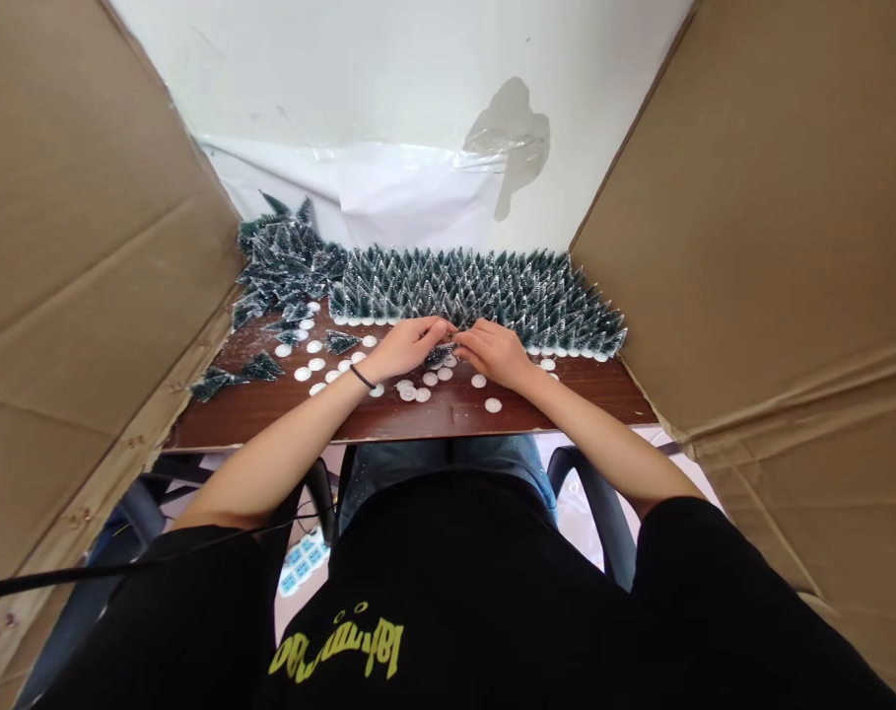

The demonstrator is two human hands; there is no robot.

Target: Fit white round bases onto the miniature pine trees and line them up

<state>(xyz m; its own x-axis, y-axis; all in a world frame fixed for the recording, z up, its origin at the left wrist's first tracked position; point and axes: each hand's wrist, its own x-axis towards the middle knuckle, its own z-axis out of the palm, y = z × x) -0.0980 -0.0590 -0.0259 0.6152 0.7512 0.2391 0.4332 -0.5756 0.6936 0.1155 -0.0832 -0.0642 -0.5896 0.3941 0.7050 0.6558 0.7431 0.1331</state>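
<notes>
My left hand (412, 345) and my right hand (493, 352) meet over the table, fingertips pinched close together. Between them, below the fingertips, shows a small dark green miniature tree (439, 355) with frosted tips. My right hand's fingers close on this tree, while what my left fingers pinch is too small and covered to make out. White round bases (493, 405) lie loose on the tabletop around both hands. Just beyond the fingers stand dense rows of miniature trees (462, 286) on white bases.
A heap of loose miniature trees (285, 256) fills the back left, and a few lie at the left edge (237, 375). Brown cardboard walls (788, 197) flank the brown table (462, 419) on both sides. A white wall (388, 79) rises behind. A black cable (63, 582) crosses at lower left.
</notes>
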